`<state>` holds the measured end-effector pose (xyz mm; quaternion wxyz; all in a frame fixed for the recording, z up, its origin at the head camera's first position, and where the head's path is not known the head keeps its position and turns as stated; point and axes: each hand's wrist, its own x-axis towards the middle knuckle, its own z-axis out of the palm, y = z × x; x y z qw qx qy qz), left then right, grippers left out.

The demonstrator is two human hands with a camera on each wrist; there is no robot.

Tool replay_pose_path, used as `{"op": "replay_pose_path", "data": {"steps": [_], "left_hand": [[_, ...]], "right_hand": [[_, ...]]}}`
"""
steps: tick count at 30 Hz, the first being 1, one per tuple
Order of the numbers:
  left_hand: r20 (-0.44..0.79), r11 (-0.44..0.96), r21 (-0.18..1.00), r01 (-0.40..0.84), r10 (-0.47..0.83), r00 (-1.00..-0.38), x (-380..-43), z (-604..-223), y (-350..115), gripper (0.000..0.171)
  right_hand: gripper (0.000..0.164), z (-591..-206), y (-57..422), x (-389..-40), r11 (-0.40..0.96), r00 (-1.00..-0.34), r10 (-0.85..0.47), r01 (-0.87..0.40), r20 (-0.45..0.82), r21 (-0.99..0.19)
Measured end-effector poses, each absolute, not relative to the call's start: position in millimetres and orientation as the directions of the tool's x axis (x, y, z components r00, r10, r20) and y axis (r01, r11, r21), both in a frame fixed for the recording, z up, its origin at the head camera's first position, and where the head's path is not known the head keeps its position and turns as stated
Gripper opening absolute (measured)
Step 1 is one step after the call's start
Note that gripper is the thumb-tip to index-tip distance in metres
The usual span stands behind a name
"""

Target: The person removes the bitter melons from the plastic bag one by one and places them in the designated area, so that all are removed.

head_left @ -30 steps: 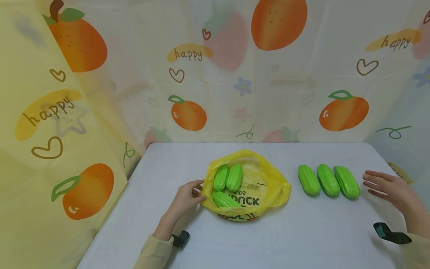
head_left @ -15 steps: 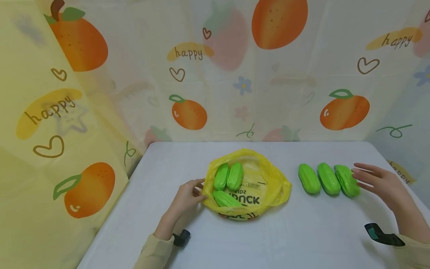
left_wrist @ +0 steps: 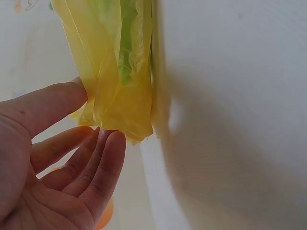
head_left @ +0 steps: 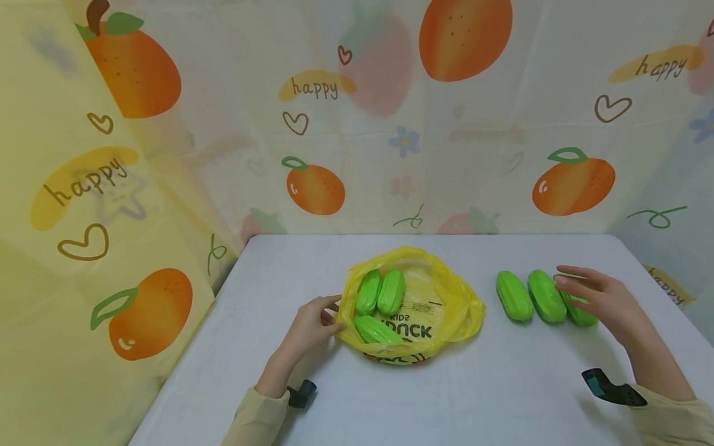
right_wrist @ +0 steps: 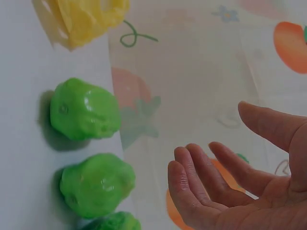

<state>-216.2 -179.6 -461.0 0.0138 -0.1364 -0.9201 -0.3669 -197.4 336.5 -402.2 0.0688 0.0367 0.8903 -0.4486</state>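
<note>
A yellow plastic bag [head_left: 465, 310] lies with its mouth spread wide. Three glossy green gourd-like vegetables are inside: a pair side by side, one of them the green vegetable [head_left: 392, 292], and one slanted below. My left hand [head_left: 308, 327] holds the bag's left edge; in the left wrist view, thumb and fingertips [left_wrist: 112, 143] touch the yellow film. To the right stand three more in a row: the left vegetable [head_left: 514, 297], the middle vegetable [head_left: 546, 297] and the right vegetable [head_left: 582, 314]. Above the right one hovers my right hand [head_left: 605, 303], fingers spread and holding nothing, partly covering it.
The white table [head_left: 446, 396] runs back to a fruit-print cloth [head_left: 379, 155] hung behind it and at the sides. A dark strap device [head_left: 613, 389] sits at the right wrist, another dark device [head_left: 302, 394] at the left.
My right hand has moved left, from beside the row of loose vegetables to over its right one. The left hand stays at the bag's edge, and the vegetables have not moved.
</note>
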Motion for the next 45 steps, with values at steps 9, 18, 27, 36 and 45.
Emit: {"op": "replay_pose_path", "data": {"steps": [9,18,27,36,45], "left_hand": [[0.14,0.692,0.668,0.274,0.245,-0.959,-215,-458,-179,0.058],[0.141,0.69,0.669,0.277,0.247,-0.959,-214,-459,-181,0.058],[0.133,0.686,0.675,0.272,0.249,-0.959,-213,-456,-181,0.059],[0.135,0.691,0.669,0.275,0.251,-0.959,-213,-457,-181,0.059],[0.131,0.697,0.664,0.27,0.247,-0.96,-213,-459,-180,0.059]], "right_hand": [[0.071,-398,307,-201,0.558,-0.993,-0.048,0.06,-0.104,-0.828],[0.066,-397,276,-209,0.495,-0.993,-0.093,0.013,-0.068,-0.869],[0.066,-396,245,-218,0.447,-0.984,-0.165,-0.013,-0.069,-0.894],[0.059,-395,213,-223,0.431,-0.972,-0.226,-0.038,-0.067,-0.901],[0.061,-403,185,-227,0.436,-0.962,-0.262,-0.049,-0.074,-0.898]]}}
